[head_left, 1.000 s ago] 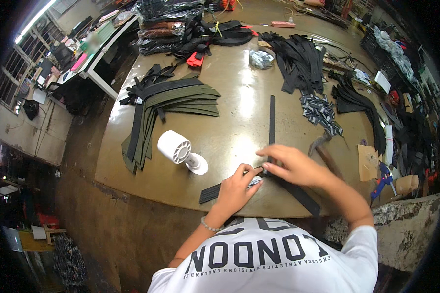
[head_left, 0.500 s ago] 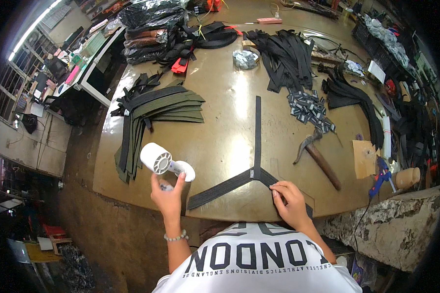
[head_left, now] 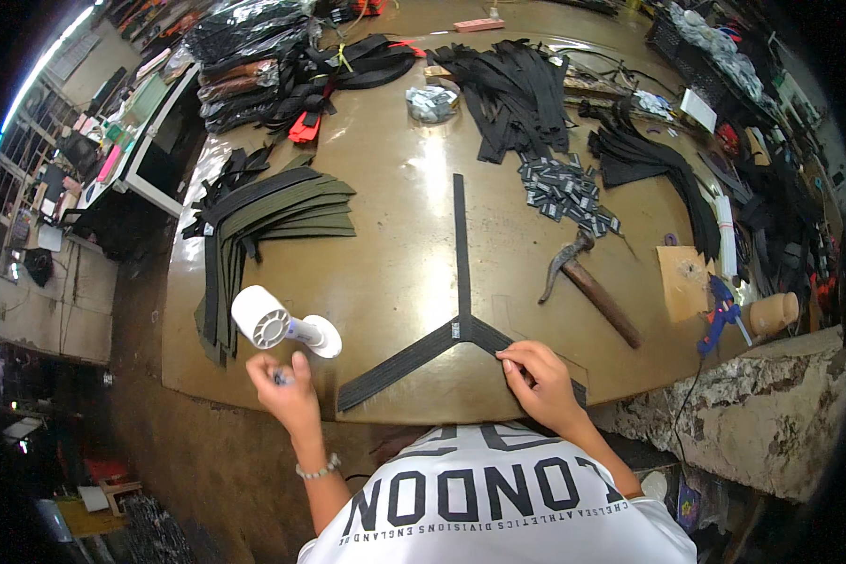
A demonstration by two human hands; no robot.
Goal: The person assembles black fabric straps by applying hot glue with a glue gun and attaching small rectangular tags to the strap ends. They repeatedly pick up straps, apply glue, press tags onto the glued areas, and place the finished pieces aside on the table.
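My left hand point(head_left: 289, 395) is raised at the table's near left edge, just below a white handheld fan point(head_left: 261, 318) on a round base. Its fingers curl around small greyish-blue pieces, too blurred to name. My right hand point(head_left: 542, 378) rests over the right arm of a black webbing piece, thumb and forefinger pinched together at the strap's edge. What sits in that pinch is hidden. The black webbing point(head_left: 462, 244) lies in a Y shape, one strip pointing away and two stacked arms spreading toward me. A small grey label point(head_left: 456, 330) sits at its joint.
A hammer point(head_left: 600, 301) lies right of the webbing, below a heap of small grey labels point(head_left: 564, 193). Olive and black straps point(head_left: 287, 211) pile up at left. More black straps point(head_left: 508, 94) lie at the back, beside a clear tub point(head_left: 432, 101). A blue glue gun point(head_left: 719, 315) is at right.
The whole view has shifted, so things on the table appear farther left. My left thumb has come away from the fan's base and its fingers have drawn closer together. My right hand stays at the strap.
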